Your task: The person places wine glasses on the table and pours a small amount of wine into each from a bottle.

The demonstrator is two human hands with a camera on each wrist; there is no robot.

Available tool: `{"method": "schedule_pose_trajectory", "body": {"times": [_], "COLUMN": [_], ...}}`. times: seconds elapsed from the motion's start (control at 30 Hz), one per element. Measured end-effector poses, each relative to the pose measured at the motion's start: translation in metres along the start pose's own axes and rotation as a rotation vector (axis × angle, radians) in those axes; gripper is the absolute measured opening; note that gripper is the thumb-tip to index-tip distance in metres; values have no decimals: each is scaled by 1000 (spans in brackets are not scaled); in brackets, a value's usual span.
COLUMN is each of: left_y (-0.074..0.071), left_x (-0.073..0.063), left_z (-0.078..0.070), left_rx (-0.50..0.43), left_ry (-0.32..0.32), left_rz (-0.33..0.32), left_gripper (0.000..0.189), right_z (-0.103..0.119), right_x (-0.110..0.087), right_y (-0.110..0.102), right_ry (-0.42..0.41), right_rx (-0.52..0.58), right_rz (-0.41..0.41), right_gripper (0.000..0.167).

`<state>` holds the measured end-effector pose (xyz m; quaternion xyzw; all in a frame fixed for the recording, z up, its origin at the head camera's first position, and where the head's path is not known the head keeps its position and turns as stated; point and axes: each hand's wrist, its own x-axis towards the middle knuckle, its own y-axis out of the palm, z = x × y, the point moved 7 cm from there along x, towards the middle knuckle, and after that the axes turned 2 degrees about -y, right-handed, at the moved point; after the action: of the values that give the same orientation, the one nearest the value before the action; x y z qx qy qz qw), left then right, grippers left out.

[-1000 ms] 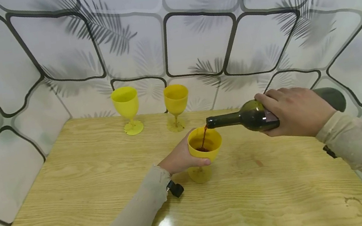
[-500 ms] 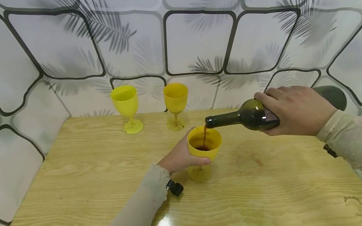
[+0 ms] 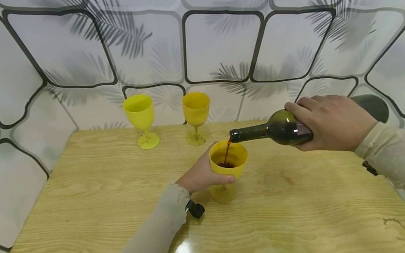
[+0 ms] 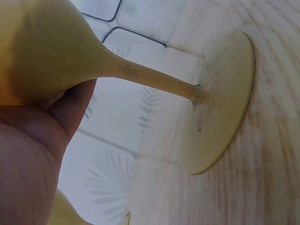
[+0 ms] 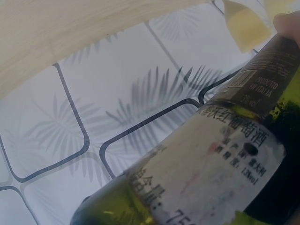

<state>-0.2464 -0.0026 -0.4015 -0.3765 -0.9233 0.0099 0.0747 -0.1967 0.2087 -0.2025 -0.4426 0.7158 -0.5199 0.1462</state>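
My left hand (image 3: 206, 173) grips the bowl of a yellow goblet (image 3: 239, 160), fingers behind it and thumb across its near side. In the left wrist view the goblet's round foot (image 4: 220, 108) rests on the tabletop. Dark red liquid covers the bottom of the bowl. With my right hand (image 3: 331, 121) I hold a green wine bottle (image 3: 284, 127) by its body, nearly level, its neck pointing left. A thin red stream runs from the mouth into the goblet. White and dark labels (image 5: 211, 159) show on the bottle in the right wrist view.
Two more yellow goblets stand upright at the back of the wooden table (image 3: 93, 214): one (image 3: 140, 114) to the left, another (image 3: 197, 109) nearer the middle. A patterned wall (image 3: 221, 44) rises directly behind them. Faint stains mark the tabletop.
The stream keeps falling and the dark liquid in the goblet looks slightly higher. Both hands, the bottle and the goblets stay almost where they were.
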Motion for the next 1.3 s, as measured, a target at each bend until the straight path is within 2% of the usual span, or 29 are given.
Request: {"method": "schedule_pose_trajectory", "body": {"times": [0.33, 0.63, 0.93, 1.3], "left_y": [0, 0, 1, 1], "left_x": [1, 0, -1, -1], "left_z": [-1, 0, -2, -3], "left_rx": [7, 1, -22, -11], "left_ry": [19, 4, 19, 18], "left_rz": [4, 1, 14, 3], "left_gripper": [80, 80, 77, 78], "right_z": [-1, 0, -1, -3], "right_x": [0, 1, 2, 3], "right_y": [-2, -3, -7, -8], "right_ry": [1, 6, -7, 8], "right_rx": [-10, -11, -16, -31], "right_rz": [7, 22, 3, 21], "right_gripper": [81, 80, 80, 82]}}
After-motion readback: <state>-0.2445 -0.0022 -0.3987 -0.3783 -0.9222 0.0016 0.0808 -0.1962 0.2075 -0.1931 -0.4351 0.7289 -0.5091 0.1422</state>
